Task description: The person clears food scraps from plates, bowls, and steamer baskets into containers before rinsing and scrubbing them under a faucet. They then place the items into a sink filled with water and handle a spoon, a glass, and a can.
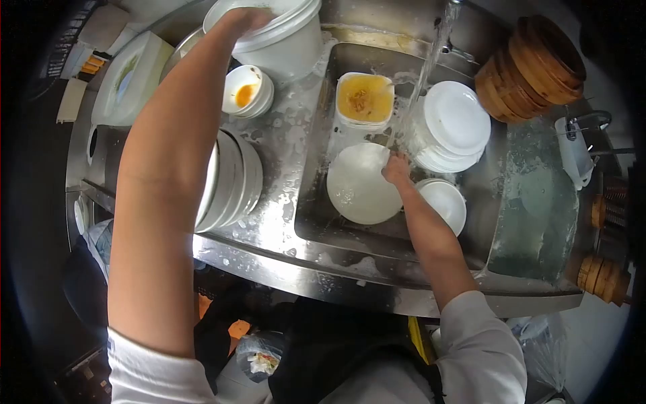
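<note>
My left hand (252,20) reaches over the rim of a large white bucket (286,50) at the back left; its fingers are hidden inside. In the sink, my right hand (397,168) is closed on the right edge of a large round white plate (363,185), which looks wet. Right beside that hand are a stack of white plates (456,120) and a smaller stack of white bowls (442,205). Behind the held plate stands a square white container (365,99) with yellow liquid and bits of food. Water (431,54) runs down into the sink between the container and the plate stack.
Stained small bowls (247,93) and a stack of large white dishes (242,178) stand on the wet steel counter (276,202) at left. Bamboo steamers (531,71) are piled at the back right, near a greenish glass-like panel (535,202). The sink's front edge runs before me.
</note>
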Demonstrator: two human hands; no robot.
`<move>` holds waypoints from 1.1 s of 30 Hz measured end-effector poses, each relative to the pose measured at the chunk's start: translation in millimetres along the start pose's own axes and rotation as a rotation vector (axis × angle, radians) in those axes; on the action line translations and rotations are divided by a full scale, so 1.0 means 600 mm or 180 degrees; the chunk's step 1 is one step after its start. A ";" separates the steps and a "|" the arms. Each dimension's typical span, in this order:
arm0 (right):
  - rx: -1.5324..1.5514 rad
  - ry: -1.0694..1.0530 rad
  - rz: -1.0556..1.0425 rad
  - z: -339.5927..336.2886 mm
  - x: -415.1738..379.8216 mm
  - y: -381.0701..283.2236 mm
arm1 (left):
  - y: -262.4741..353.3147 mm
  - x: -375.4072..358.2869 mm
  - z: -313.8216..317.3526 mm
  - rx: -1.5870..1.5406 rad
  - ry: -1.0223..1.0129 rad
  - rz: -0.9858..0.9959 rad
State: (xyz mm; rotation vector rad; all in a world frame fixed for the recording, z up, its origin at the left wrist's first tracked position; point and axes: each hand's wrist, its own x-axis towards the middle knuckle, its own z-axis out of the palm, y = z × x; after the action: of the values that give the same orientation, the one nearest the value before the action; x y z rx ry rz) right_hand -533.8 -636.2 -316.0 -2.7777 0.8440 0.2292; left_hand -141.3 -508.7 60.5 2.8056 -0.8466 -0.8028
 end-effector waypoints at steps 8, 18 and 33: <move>0.0513 -0.0873 0.0235 0.012 0.040 0.036 | 0.003 0.052 0.009 0.0639 0.0077 0.0375; 0.1230 -0.0726 0.0166 -0.137 -0.047 -0.015 | -0.003 0.018 0.024 0.0527 0.1878 0.0308; 0.2319 0.0715 0.0977 -0.322 -0.249 -0.031 | 0.195 -0.380 0.239 -0.2317 0.0840 0.2025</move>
State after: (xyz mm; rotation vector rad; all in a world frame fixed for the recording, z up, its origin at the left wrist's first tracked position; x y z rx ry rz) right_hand -630.2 -593.3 -95.3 -2.0103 1.1284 -0.2953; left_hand -432.9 -476.4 70.8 1.8017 -1.0398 -0.4780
